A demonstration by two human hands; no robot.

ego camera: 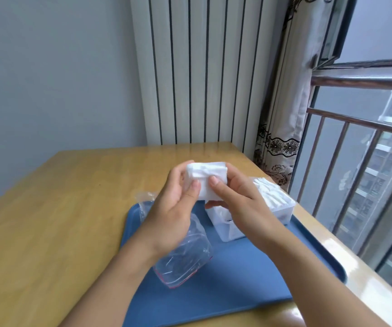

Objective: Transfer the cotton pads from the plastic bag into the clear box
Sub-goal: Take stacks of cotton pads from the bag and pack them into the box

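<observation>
Gripping 1 soft white square stack of cotton pads, left hand and right hand, above crinkled plastic bag.

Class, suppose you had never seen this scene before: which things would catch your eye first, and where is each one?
First, the white stack of cotton pads, held up between the left hand and right hand above the blue tray. Next, the crumpled plastic bag lying on the tray under the left wrist. Then the clear box at the tray's far right, with white contents showing.
</observation>
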